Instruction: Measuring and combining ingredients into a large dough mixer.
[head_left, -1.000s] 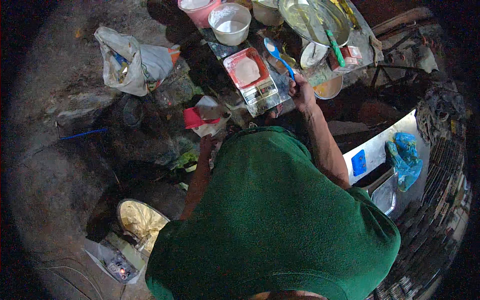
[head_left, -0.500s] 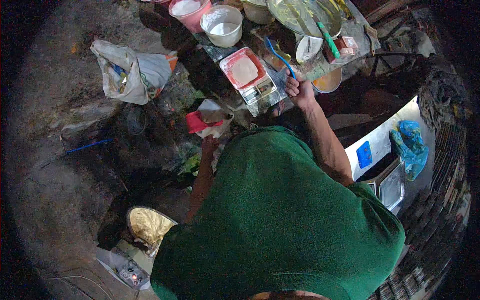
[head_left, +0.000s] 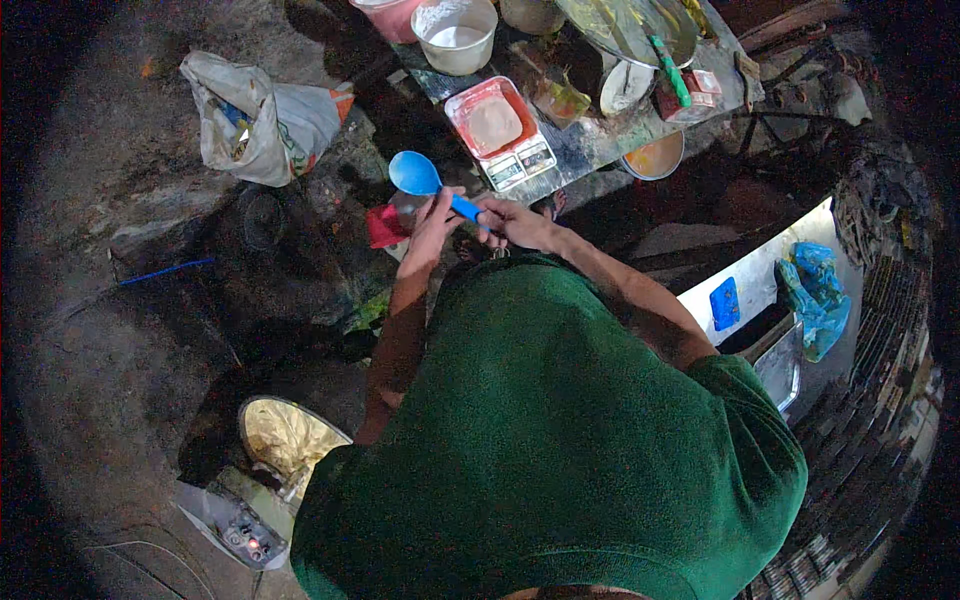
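A blue plastic spoon (head_left: 414,173) is between my hands, its round bowl up and to the left. My right hand (head_left: 515,222) is closed on the handle's end. Against the handle near the bowl, the fingers of my left hand (head_left: 432,232) are closed too. A red piece with whitish material (head_left: 385,226) lies by my left hand, partly hidden; I cannot tell whether that hand also touches it. Just beyond sits a red tray (head_left: 463,97) of pale powder on a small weighing scale (head_left: 522,166).
Buckets, one white with white powder (head_left: 458,38), stand at the table's far side. A large metal basin (head_left: 600,20), a green-handled tool (head_left: 668,70) and a red box (head_left: 703,92) are farther right. A white sack (head_left: 270,125) is on the floor at left.
My right hand has brought the blue spoon left and nearer from beside the scale. My left hand has risen to meet it, and its fingers now close on the handle.
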